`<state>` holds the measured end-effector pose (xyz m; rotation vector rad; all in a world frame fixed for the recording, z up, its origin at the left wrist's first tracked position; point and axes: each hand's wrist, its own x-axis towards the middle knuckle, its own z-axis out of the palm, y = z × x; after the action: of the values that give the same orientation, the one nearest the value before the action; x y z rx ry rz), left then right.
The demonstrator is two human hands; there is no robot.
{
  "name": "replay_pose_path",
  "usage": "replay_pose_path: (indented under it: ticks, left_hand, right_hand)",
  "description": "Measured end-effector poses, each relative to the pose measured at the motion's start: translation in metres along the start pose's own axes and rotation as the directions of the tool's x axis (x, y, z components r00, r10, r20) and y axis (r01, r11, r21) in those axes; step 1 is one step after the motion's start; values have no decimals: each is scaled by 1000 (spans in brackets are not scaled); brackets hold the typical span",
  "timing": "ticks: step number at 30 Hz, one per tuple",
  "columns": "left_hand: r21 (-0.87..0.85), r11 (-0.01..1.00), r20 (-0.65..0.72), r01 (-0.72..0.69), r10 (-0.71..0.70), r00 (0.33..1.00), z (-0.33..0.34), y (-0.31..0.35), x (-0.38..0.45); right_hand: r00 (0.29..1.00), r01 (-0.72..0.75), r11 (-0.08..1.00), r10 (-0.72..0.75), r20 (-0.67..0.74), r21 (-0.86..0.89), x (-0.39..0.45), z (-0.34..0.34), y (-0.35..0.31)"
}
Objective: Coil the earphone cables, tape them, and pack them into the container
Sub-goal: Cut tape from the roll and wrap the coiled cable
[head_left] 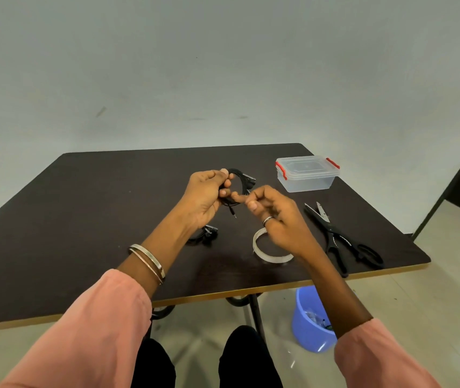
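A black earphone cable [240, 180] is wound into a coil and held above the dark table [97, 219]. My left hand [205, 197] grips the coil's left side between thumb and fingers. My right hand [275, 217] has curled fingers at the coil's lower right; its index fingertip touches the coil, and I cannot tell whether it holds tape. The jack plug hangs below the coil. A second black earphone bundle [205, 236] lies on the table under my left wrist. The clear tape roll [268, 254] lies beneath my right hand.
A clear plastic container [307, 173] with red clips and its lid on stands at the back right. Black scissors [340, 236] lie open on the right, near the table's edge. A blue bucket [311, 320] stands on the floor under the front right corner.
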<state>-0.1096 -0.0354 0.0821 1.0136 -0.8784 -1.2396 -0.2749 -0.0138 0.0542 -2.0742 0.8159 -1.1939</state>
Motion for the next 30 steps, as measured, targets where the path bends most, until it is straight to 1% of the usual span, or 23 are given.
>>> replay_pose_path:
  ticks: [2, 4, 6, 8, 14, 18, 22, 27, 30]
  left_hand:
    - [26, 1000, -8, 5, -5, 1000, 3, -1, -3]
    - [42, 999, -18, 22, -22, 1000, 4, -3, -5]
    - [51, 998, -9, 41, -41, 999, 3, -3, -8]
    - [48, 997, 11, 53, -53, 999, 4, -4, -10]
    - [-15, 995, 49, 103, -102, 994, 7, -6, -17]
    - [-33, 990, 74, 140, -137, 988, 6, -6, -18]
    - [-67, 978, 102, 198, -191, 976, 3, -6, -16]
    - [-109, 954, 141, 279, -263, 954, 2, -5, -17]
    - [-128, 944, 167, 305, -282, 945, 2, -6, -18]
  right_hand:
    - [985, -50, 984, 76, -152, 168, 4, -3, -7]
    - [938, -98, 959, 179, -298, 266, 9, -6, -13]
    - [901, -132, 953, 230, -367, 273, 16, -10, -13]
    - [892, -142, 963, 224, -392, 227, 22, -10, -13]
    - [902, -131, 991, 110, -418, -23, 33, 4, -7]
    - [926, -20, 976, -63, -373, -215, 28, 7, 4]
    - [929, 71, 953, -171, -328, -295, 26, 7, 9]
    - [918, 121, 940, -228, -325, -319, 27, 4, 13]
    - [919, 157, 901, -284, -275, -404, 27, 5, 16]
